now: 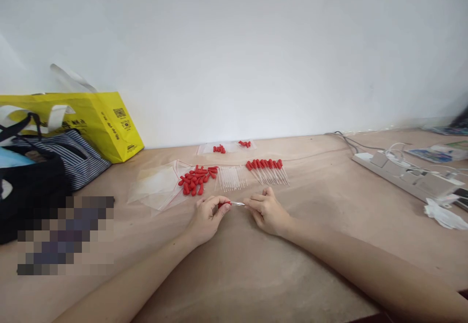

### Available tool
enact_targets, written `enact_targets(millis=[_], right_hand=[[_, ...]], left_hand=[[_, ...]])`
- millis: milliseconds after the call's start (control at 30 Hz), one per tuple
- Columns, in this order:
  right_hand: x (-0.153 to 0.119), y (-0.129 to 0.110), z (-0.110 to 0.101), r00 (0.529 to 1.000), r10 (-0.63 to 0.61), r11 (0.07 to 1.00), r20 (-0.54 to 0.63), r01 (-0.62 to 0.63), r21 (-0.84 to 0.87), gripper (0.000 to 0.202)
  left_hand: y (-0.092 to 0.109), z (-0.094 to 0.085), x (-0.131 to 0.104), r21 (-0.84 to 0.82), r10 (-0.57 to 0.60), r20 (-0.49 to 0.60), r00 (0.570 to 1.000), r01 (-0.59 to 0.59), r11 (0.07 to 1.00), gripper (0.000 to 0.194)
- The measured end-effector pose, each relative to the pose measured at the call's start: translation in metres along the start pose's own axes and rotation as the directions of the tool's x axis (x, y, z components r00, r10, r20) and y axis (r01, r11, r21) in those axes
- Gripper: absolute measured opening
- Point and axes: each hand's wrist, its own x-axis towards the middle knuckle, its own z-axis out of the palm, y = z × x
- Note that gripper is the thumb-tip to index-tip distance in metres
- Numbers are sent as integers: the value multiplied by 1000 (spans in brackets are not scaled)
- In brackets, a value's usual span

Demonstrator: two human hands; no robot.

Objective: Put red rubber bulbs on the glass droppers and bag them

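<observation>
My left hand [209, 219] pinches a red rubber bulb [224, 204]. From the bulb a clear dropper tube [238, 204] runs across to my right hand [267, 211], whose closed fingers grip its other end. Just beyond the left hand lies a pile of loose red rubber bulbs [193, 181]. Beside the pile, clear dropper tubes [231, 178] lie in a row. Farther right, several droppers with red bulbs fitted [266, 169] are lined up, tubes pointing toward me. Whether the bulb in my hands sits fully on its tube is hidden by my fingers.
Flat plastic bags [157, 184] lie left of the bulbs, and a bag with more red bulbs [226, 147] is near the wall. A yellow bag [120, 118] and striped pouch [78, 155] stand left. A power strip [405, 179] with cables and crumpled tissue [444, 216] are right.
</observation>
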Motion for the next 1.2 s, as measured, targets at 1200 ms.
enact_targets(millis=[1200], right_hand=[[10,1,-12,997,-64,998,34,65,-11,23]], left_hand=[[7,-3,-2,309,272,-14,962,-254,916,15]])
